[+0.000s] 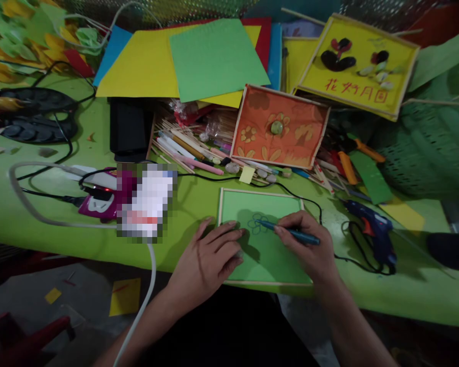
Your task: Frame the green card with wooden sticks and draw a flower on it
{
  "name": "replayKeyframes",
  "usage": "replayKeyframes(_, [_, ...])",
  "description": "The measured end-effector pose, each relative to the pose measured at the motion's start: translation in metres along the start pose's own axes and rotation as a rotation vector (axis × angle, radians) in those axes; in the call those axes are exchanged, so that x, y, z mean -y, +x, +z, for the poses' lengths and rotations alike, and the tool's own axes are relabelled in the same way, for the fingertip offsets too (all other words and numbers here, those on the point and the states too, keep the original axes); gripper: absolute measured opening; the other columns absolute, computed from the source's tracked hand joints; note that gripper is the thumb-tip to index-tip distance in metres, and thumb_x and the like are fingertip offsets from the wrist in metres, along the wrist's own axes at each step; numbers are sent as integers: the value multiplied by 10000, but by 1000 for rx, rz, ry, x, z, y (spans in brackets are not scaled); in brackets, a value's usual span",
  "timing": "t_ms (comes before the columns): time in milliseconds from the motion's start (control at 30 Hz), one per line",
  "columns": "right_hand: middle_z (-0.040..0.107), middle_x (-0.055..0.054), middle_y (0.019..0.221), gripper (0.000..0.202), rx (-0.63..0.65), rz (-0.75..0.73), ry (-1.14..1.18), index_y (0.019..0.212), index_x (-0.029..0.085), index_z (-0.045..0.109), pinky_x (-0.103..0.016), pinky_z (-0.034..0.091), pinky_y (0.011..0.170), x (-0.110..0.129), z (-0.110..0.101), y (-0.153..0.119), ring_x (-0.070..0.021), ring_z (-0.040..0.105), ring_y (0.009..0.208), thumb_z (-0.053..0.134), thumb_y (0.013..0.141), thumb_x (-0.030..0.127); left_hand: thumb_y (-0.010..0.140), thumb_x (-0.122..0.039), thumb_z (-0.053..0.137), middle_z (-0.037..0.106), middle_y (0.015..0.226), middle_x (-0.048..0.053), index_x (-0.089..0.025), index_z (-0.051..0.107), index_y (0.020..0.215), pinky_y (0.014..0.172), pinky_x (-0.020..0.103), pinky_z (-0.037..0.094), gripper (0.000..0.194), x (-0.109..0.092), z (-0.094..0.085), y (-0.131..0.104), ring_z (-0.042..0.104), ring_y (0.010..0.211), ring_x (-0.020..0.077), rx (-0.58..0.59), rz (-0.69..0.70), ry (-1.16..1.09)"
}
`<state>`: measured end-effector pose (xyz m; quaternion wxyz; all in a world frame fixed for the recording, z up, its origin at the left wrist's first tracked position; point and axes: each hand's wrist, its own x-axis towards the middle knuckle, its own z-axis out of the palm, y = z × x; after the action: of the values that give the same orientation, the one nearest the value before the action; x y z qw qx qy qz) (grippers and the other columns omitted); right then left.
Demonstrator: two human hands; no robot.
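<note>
A green board edged with thin pale sticks lies flat at the table's front edge. On it is a small flower outline in dark ink. My right hand is closed around a teal marker, its tip at the flower drawing. My left hand rests over the board's left side, fingers stretched out and lying flat, holding nothing. Part of the board's left edge is hidden under that hand.
Left of the board lie a blurred-out phone and a purple power strip. A blue glue gun with its cord lies to the right. Behind are an orange framed picture, many sticks and pens, and coloured sheets.
</note>
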<state>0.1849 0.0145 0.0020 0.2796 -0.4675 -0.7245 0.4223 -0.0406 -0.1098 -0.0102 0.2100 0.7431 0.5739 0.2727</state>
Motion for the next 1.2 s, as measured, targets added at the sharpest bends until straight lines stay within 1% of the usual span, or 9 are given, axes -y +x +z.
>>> replayKeyframes(133, [655,8,714,137,-1,-6,37,827,231,660,-245,444,530,-4,0,-1,-131,566,593,740,883,327,1035,-239,542,703,1363,7,-228,624,1038,1242,543,290,83,-2,-1,1,565,1382,227,-18,6,-7])
replayKeyframes(300, [662,-8,788,143,-131,-34,167,888,235,667,-262,467,583,-8,-1,-1,-151,599,680,742,891,356,1016,-210,556,720,1332,39,-226,623,1037,1198,553,387,72,0,0,2,593,1358,238,-55,29,-5])
replayKeyframes(467, [675,-22,824,203,-189,-4,276,973,233,679,-274,456,564,-8,-1,1,-164,601,689,744,887,406,1001,-174,553,722,1324,55,-218,624,1052,1153,521,474,98,3,4,2,609,1341,233,-96,58,7])
replayKeyframes(533, [670,-19,828,207,-220,-15,281,966,235,687,-277,453,568,-7,-2,3,-161,589,686,745,883,415,1002,-180,555,718,1331,57,-217,622,1043,1149,511,487,87,4,5,2,607,1344,233,-98,58,18])
replayKeyframes(633, [635,1,779,202,-247,-9,294,931,239,697,-271,424,553,-6,-5,6,-146,539,645,761,866,419,1011,-184,539,711,1344,60,-215,614,1035,1150,496,498,84,4,7,2,607,1344,232,-105,65,25])
replayKeyframes(733, [616,6,759,226,-236,35,352,913,237,711,-272,399,557,-7,-9,4,-145,513,644,791,834,434,1020,-187,525,703,1358,61,-219,615,1054,1146,498,506,102,5,8,2,610,1342,234,-109,72,39])
replayKeyframes(900, [614,4,737,244,-137,134,464,905,228,733,-269,394,570,-15,-10,-10,-147,520,650,815,797,431,1026,-210,532,714,1339,54,-222,630,1065,1131,500,520,106,6,10,1,617,1332,222,-130,67,59])
replayKeyframes(1067, [659,-14,803,246,-60,131,415,936,226,744,-269,443,609,-23,-8,-20,-157,568,695,771,831,446,1020,-192,532,722,1323,60,-220,644,1123,1124,489,525,155,5,8,1,631,1313,216,-154,85,74])
replayKeyframes(1200, [654,-10,770,239,-40,126,351,925,221,726,-272,463,604,-20,-8,-21,-158,571,667,733,859,450,1008,-183,548,728,1308,62,-217,649,1109,1130,488,516,147,5,7,-1,631,1313,219,-178,110,66])
